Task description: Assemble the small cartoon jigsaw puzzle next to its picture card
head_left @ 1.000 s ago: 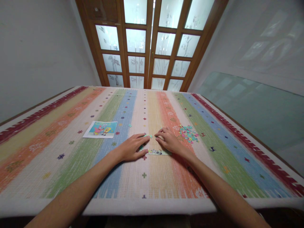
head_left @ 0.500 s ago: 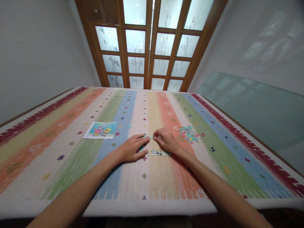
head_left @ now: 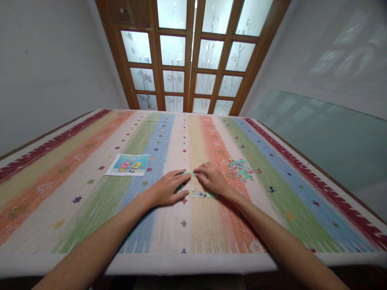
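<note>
Partly assembled jigsaw edges [head_left: 197,193] lie on the striped cloth between my hands, with a printed strip along the near side. My left hand [head_left: 173,188] rests over the left side of the puzzle, fingers stretched out and the thumb at the near strip. It covers much of that side. My right hand [head_left: 211,177] is at the far edge, thumb and fingers pinched together at a small green puzzle piece [head_left: 194,175] by the left fingertips. The piece is mostly hidden by the fingers.
A heap of loose puzzle pieces [head_left: 241,169] lies to the right. On the left is a reference picture [head_left: 128,164] with cartoon figures. One stray piece [head_left: 165,159] sits beyond my left hand. The striped tablecloth [head_left: 183,237] covers the table.
My right hand's fingers have shifted slightly left and closer down at the puzzle's far edge. My left hand has stayed in place.
</note>
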{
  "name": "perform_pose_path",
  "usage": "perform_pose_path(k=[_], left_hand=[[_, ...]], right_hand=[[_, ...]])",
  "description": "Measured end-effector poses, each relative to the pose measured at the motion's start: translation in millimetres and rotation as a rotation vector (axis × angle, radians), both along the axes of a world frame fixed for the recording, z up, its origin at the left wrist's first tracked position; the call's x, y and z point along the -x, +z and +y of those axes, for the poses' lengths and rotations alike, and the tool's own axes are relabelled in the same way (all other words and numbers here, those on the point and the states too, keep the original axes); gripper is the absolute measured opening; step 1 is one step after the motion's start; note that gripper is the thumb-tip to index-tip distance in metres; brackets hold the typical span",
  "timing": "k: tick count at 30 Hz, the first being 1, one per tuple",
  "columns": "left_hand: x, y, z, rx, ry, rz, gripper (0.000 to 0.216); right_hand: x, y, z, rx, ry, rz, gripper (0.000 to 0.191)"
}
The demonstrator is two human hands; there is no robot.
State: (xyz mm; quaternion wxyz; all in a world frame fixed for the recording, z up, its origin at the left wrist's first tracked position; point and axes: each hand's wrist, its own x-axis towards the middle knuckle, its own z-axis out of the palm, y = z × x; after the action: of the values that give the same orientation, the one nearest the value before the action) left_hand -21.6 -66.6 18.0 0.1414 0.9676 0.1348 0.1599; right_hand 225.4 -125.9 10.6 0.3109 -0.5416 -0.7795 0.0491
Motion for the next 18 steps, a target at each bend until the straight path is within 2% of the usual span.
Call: perform_pose_path(k=[14, 18], left_hand=[[0, -1.2, 0, -0.013, 0.008, 0.015, 0.055], [1, -1.5, 1, -0.017, 0.006, 0.016, 0.055]], right_hand=[[2, 1.1, -4, 0.005, -0.046, -0.087, 0.014], [-5, 10.0, -5, 0.022, -0.035, -0.064, 0.016]])
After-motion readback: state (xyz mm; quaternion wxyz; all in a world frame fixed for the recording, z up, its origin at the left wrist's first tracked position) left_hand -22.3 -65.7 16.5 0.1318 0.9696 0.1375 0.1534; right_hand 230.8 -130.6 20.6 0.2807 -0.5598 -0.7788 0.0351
